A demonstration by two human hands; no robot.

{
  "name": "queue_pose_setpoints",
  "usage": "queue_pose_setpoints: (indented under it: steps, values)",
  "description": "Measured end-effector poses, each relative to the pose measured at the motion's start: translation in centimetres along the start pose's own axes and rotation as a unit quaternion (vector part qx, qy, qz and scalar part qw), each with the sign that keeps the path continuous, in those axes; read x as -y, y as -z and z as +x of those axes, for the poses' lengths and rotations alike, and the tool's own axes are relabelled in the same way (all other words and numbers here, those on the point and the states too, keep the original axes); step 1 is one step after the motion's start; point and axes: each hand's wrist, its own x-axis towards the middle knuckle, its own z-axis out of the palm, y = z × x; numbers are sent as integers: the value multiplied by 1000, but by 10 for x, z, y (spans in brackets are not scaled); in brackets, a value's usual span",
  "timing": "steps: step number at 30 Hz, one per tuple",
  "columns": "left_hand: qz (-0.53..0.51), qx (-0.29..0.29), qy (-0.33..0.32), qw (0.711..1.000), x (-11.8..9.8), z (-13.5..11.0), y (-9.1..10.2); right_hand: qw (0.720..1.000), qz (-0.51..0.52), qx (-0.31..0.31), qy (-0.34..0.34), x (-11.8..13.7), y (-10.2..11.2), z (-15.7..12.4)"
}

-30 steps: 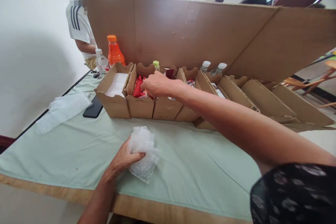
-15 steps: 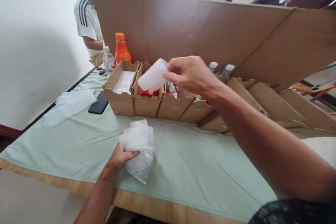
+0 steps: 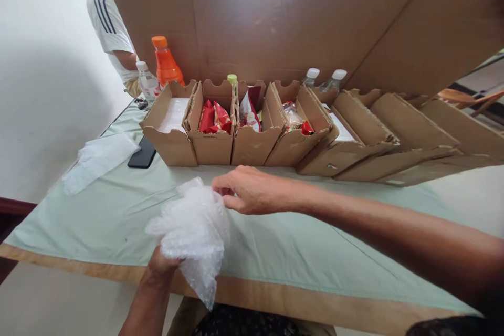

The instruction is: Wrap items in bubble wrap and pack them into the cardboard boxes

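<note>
Crumpled sheets or bags of bubble wrap [image 3: 192,226] are held above the front of the table. My left hand [image 3: 163,262] is closed around their lower left side, its fingers largely covered by the plastic. At their upper right edge is my right hand [image 3: 246,189], with thumb and fingers pinched together on the bubble wrap. Behind the hands stand cardboard bins in a row. The leftmost bin [image 3: 171,144] has a flat stack of bubble wrap [image 3: 174,114] in it. Red snack packets [image 3: 214,117] lie in the second bin [image 3: 212,148].
More bubble wrap [image 3: 100,160] lies on the left beside a black phone [image 3: 142,153]. An orange bottle [image 3: 167,65] and a clear bottle [image 3: 147,84] stand behind the bins. A tall cardboard panel [image 3: 275,21] rises at the back. A person [image 3: 112,31] sits beyond it.
My right hand has come down from above the bins, bringing a white folded piece to the bubble wrap in my left hand. The bundle looks fuller and looser. The view has tilted down.
</note>
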Motion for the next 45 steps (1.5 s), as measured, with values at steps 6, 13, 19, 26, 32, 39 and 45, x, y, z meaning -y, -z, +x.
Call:
queue_pose_setpoints:
  steps: [6,13,19,26,32,39,45]
  values:
    - [-85,-46,3,995,-13,23,7,978,-120,-169,9,-6,81,96]
    - [-62,-48,-7,997,-8,32,-4,945,-323,27,-39,-2,85,217]
    - [-69,-21,-5,997,-10,31,-3,944,-328,-8,-20,-7,60,246]
    - [-86,-16,-29,996,-14,29,-5,961,-53,-261,-69,-15,94,199]
    - [-208,-62,-12,976,-21,20,13,880,175,-437,59,7,82,66]
    - [-154,-225,-116,955,-65,7,126,935,250,-252,-2,1,-49,-22]
    - [29,-49,-39,998,-124,77,181,928,279,-241,-61,-5,-115,-38]
